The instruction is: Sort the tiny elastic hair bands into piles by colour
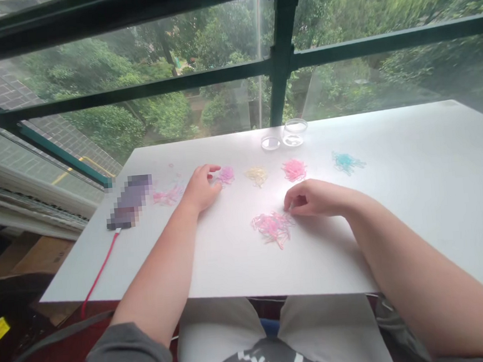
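Note:
My left hand (202, 188) is beside a small pile of purple rubber bands (226, 175), its thumb and fingers apart. My right hand (316, 198) is bent at the wrist, with thumb and fingertips pinched together at the right edge of a mixed pile of pink and pale rubber bands (272, 227). Whatever lies between those fingertips is too small to make out. Beyond the hands is a row of sorted piles: cream rubber bands (256, 175), pink rubber bands (294, 169) and teal rubber bands (347, 162).
A clear round jar (295, 133) stands near the window with its lid (271, 143) beside it. Loose pinkish bands (167, 194) lie left of my left hand, near a blurred phone (131, 202) on a red cable (101, 270). The white table (427, 200) meets the window frame (281, 61).

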A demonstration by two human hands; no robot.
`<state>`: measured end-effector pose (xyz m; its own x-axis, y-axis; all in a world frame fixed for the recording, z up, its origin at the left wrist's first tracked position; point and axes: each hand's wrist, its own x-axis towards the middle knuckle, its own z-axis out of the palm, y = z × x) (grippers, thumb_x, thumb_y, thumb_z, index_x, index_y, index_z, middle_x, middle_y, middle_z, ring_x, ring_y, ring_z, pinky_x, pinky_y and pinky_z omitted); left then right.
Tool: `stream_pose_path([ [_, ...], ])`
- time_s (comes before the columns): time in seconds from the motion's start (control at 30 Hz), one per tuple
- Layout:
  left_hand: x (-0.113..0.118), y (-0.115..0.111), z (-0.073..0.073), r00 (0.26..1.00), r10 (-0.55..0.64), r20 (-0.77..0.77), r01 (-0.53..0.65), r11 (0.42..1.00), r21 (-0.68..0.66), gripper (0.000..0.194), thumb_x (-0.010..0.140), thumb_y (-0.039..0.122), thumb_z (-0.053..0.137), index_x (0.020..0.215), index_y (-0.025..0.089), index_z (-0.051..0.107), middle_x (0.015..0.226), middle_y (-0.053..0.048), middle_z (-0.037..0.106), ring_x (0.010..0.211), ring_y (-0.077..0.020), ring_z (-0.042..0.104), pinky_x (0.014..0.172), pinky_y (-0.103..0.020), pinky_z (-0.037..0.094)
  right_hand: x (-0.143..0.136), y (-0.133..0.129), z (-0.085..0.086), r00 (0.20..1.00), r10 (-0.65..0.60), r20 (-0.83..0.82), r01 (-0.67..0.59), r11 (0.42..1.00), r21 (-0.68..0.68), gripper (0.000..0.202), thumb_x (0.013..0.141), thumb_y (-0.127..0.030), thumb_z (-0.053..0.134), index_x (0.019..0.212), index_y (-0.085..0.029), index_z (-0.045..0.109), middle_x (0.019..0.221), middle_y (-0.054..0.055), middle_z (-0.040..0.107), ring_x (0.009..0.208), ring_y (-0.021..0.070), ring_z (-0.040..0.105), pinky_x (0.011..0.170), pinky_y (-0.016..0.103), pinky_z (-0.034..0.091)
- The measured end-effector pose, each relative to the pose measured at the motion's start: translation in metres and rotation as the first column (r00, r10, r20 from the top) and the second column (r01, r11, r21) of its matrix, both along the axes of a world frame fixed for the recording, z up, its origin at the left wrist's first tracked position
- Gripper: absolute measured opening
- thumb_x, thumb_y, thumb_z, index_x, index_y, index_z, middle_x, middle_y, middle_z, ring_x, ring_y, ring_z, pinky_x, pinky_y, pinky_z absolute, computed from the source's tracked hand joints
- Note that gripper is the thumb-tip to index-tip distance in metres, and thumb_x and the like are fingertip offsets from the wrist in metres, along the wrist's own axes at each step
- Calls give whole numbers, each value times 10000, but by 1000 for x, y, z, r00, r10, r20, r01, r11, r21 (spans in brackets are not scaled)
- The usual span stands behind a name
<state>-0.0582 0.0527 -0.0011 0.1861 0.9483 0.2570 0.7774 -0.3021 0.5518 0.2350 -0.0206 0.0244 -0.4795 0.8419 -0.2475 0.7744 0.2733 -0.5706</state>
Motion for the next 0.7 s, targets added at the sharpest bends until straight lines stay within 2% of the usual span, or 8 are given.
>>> stream_pose_path([
  [0.13,10,-7,4,995,-37,94,29,996,82,323,705,177,529,1017,173,612,1018,-58,631,840,-156,584,787,-287,482,-3,0,-3,1000,6,1,-6,1000,26,145,694,-222,576,773,-227,698,637,-11,605,538,99,476,521,233,347],
  [0.3,25,-24,9,953,-283,105,286,958,-21,236,755,240,523,939,174,654,801,-25,658,697,-118,574,659,-230,459,-3,1,-3,1000,3,-20,-3,999,32,126,705,-219,563,747,-216,682,659,6,639,544,113,496,515,241,354],
  [0.4,34,-32,9,919,-382,93,390,917,-81,215,761,252,534,910,175,670,799,-27,664,689,-114,579,647,-227,457,-2,1,-1,998,-1,-61,3,999,32,119,713,-233,563,749,-201,672,670,13,644,558,118,506,519,241,360],
  [0.57,46,-43,8,835,-536,120,549,822,-150,234,783,248,542,965,185,677,915,-53,674,718,-114,591,635,-216,464,-2,0,3,990,-4,-138,9,999,35,117,727,-240,552,761,-178,646,661,6,614,562,109,486,526,234,364],
  [0.7,55,-47,6,796,-596,106,606,779,-163,247,788,252,545,985,200,686,893,-50,680,679,-109,584,662,-225,478,-3,1,2,973,-3,-230,4,1000,4,117,745,-241,532,766,-162,616,642,-3,569,550,97,463,508,220,350],
])
